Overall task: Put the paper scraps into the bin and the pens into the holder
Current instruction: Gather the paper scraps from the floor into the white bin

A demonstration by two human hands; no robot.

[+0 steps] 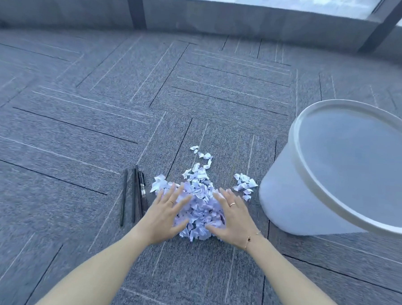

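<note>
A heap of pale torn paper scraps (201,200) lies on the grey carpet in the lower middle of the head view. My left hand (165,214) rests flat against the heap's left side, fingers spread. Against the right side presses my right hand (232,218), also spread. Neither hand has lifted anything. A smaller cluster of scraps (245,183) lies to the right, and a thin trail (203,158) runs away behind the heap. Several dark pens (136,191) lie side by side just left of my left hand. A large white bin (293,192) stands open at the right. No pen holder is in view.
Grey patterned carpet (103,124) spreads all around. A low grey wall with dark window posts (135,6) runs along the far edge. The bin's rim reaches out of the frame on the right.
</note>
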